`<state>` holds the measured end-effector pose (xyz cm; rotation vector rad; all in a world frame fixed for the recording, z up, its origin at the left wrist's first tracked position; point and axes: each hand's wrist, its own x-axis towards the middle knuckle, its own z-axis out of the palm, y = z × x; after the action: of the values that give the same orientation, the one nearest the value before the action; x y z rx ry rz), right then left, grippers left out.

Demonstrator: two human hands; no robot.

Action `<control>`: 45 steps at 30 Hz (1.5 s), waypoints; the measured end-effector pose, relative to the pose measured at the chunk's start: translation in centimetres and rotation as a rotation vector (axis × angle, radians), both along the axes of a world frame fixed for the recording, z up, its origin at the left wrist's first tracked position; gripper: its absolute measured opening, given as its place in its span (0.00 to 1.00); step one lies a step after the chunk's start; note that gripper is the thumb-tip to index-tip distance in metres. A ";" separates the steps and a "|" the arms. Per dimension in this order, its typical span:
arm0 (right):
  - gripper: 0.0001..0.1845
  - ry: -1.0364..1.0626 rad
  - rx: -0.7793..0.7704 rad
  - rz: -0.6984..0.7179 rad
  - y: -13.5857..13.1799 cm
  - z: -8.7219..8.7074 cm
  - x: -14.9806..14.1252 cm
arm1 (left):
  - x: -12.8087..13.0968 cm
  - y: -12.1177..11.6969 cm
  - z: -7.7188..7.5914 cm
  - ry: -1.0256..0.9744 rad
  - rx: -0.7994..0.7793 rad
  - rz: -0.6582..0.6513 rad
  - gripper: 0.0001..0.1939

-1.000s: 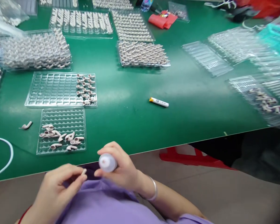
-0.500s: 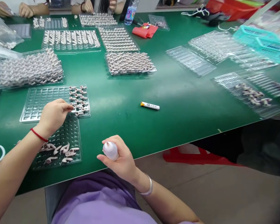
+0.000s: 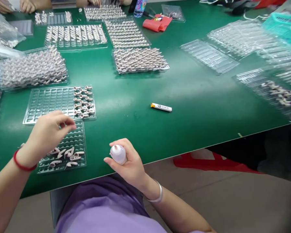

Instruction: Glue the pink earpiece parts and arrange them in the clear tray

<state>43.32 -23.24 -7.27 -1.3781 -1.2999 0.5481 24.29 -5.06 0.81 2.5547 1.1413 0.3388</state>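
Note:
My right hand (image 3: 130, 165) is closed round a small white bottle (image 3: 117, 154), nozzle up, at the near edge of the green table (image 3: 184, 97). My left hand (image 3: 48, 132), with a red wrist band, hovers with thumb and forefinger pinched over the top of the near clear tray (image 3: 80, 137); what the pinch holds, if anything, is hidden. Several loose pinkish earpiece-shaped parts (image 3: 69, 155) lie in that tray. Just beyond it, a larger clear grid tray (image 3: 48, 102) has several such parts (image 3: 83, 102) set in its right columns.
Full trays of parts stand at the left (image 3: 30, 69) and centre back (image 3: 139, 60). A white tube (image 3: 161, 107) lies mid-table. Clear trays (image 3: 208, 56) and a teal basket (image 3: 283, 27) are at the right. Another person's hands (image 3: 26, 5) show at the far edge.
My left hand went from my lap out to the grid tray's filled columns, then drew back toward the near tray. My right hand kept the bottle and rose to the table edge.

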 end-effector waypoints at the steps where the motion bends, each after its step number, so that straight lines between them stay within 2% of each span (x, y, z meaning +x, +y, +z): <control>1: 0.17 0.020 -0.021 0.002 -0.1 -0.2 0.0 | -0.6 -1.0 0.1 0.060 -0.066 -0.015 0.14; 4: 0.23 0.078 -0.067 -0.003 -0.4 -0.7 -0.2 | -2.4 -3.5 0.0 0.193 -0.199 -0.028 0.15; 6: 0.24 0.097 -0.073 -0.006 -0.5 -0.9 -0.3 | -3.2 -4.4 -0.2 0.209 -0.260 -0.040 0.14; 11: 0.24 0.082 -0.084 0.001 -0.5 -0.9 -0.3 | -3.6 -4.5 -0.8 0.225 -0.341 -0.056 0.14; 19: 0.24 0.094 -0.095 0.007 -0.5 -0.9 -0.2 | -3.0 -4.1 -1.0 0.233 -0.190 -0.098 0.13; 26: 0.23 0.112 -0.100 0.015 -0.7 -1.0 -0.2 | -3.6 -4.3 -0.9 0.062 -0.132 0.103 0.12; 30: 0.23 0.128 -0.111 0.018 -0.7 -1.1 -0.3 | -3.6 -5.1 -1.1 0.018 0.021 0.134 0.10; 32: 0.24 0.129 -0.119 0.022 -0.7 -1.1 -0.3 | -3.8 -6.2 -1.2 -0.048 0.119 0.126 0.08; 35: 0.24 0.064 -0.099 0.073 -0.9 -0.5 -0.3 | -4.3 -9.1 -1.6 -0.173 0.200 0.089 0.06; 38: 0.23 -0.060 -0.054 0.207 -1.5 0.4 -0.5 | -5.1 -12.7 -2.6 -0.243 0.208 0.021 0.14; 41: 0.26 -0.134 -0.042 0.334 -2.3 0.8 -1.0 | -5.8 -15.5 -4.1 -0.235 0.220 -0.016 0.22; 45: 0.30 -0.096 0.038 0.317 -3.1 0.0 -1.6 | -6.3 -16.8 -5.6 -0.141 0.281 -0.011 0.23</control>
<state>41.74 -26.33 -7.25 -1.1860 -1.6126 0.6729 18.01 -21.87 -4.74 2.7205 1.0938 0.7101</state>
